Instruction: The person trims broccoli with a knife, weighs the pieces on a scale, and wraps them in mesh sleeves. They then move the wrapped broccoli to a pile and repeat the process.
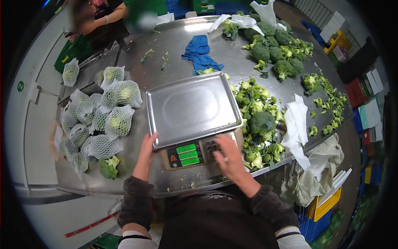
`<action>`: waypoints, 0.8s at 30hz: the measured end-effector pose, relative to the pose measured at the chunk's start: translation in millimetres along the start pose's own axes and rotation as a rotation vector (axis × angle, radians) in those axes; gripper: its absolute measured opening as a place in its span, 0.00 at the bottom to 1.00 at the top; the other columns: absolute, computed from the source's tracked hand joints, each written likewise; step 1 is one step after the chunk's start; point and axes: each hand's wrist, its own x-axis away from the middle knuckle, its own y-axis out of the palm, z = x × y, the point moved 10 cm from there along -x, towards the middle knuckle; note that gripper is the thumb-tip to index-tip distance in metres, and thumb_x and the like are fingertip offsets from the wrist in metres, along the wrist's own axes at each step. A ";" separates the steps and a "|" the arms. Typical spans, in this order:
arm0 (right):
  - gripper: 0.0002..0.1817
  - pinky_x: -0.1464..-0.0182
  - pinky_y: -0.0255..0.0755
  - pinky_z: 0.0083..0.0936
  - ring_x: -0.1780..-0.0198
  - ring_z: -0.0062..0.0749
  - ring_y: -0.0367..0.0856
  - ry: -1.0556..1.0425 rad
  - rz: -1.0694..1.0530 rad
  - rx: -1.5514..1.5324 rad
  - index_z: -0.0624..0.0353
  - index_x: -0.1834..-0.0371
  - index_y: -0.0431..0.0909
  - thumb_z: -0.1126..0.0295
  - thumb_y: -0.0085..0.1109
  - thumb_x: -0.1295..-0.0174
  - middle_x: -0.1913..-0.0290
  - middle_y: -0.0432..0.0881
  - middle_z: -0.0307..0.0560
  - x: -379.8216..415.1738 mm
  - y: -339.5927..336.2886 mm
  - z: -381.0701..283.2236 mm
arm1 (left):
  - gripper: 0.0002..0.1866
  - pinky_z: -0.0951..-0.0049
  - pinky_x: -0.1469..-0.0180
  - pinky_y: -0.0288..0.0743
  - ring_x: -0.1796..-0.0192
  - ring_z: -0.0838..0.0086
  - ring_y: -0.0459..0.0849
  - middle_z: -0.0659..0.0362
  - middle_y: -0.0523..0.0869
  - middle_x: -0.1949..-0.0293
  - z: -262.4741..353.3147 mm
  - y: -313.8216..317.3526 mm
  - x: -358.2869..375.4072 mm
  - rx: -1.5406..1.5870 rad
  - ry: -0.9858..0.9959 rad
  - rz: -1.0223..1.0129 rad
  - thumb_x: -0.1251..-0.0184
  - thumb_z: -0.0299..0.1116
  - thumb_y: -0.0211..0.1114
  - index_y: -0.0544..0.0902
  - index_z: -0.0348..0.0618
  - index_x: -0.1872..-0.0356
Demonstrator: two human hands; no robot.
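Observation:
A digital weighing scale (184, 155) with a bare steel tray (192, 108) and lit green displays stands in front of me. My left hand (146, 151) grips the scale at the tray's front left corner, thumb by the rim. Over the keypad (210, 146) is my right hand (229, 159), slightly blurred, fingers apart and holding nothing. Close to the left hand, a loose broccoli floret (109, 167) lies on the table. Right of the scale is a heap of cut broccoli pieces (255, 97) with a larger broccoli head (262, 123) on it.
Netted broccoli heads (120, 120) are grouped at the left. A blue cloth (198, 54) lies behind the scale. More broccoli heads (269, 47) are piled at the back right, and a white cloth (295, 124) hangs over the table's edge. Another person (101, 18) stands across the table.

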 end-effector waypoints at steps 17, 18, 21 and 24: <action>0.29 0.31 0.47 0.46 0.33 0.53 0.57 0.205 0.137 0.658 0.60 0.40 0.65 0.67 0.61 0.46 0.36 0.63 0.57 -33.1 -81.9 21.5 | 0.28 0.72 0.59 0.70 0.58 0.74 0.76 0.60 0.77 0.60 -17.0 -1.7 -9.0 0.029 0.018 -0.023 0.46 0.44 0.67 0.71 0.40 0.47; 0.29 0.31 0.48 0.46 0.33 0.53 0.57 0.187 0.160 0.593 0.59 0.40 0.66 0.68 0.61 0.46 0.36 0.63 0.57 -31.5 -90.9 23.3 | 0.27 0.72 0.58 0.70 0.58 0.74 0.76 0.60 0.77 0.60 -15.9 -1.3 -11.0 0.037 0.035 -0.040 0.45 0.43 0.66 0.71 0.40 0.47; 0.24 0.34 0.54 0.44 0.38 0.51 0.65 0.145 0.251 0.500 0.60 0.45 0.70 0.71 0.62 0.47 0.43 0.70 0.55 -20.8 -133.8 50.2 | 0.27 0.73 0.56 0.69 0.58 0.75 0.76 0.61 0.77 0.60 -23.2 -9.0 -15.3 0.039 0.032 -0.043 0.44 0.43 0.66 0.71 0.40 0.47; 0.20 0.43 0.63 0.38 0.45 0.50 0.71 0.203 0.388 0.431 0.62 0.50 0.72 0.73 0.62 0.48 0.49 0.75 0.54 -10.4 -194.3 106.3 | 0.18 0.80 0.70 0.66 0.69 0.81 0.75 0.66 0.77 0.68 -16.5 -26.3 -20.7 -0.129 0.186 0.072 0.41 0.46 0.63 0.74 0.47 0.57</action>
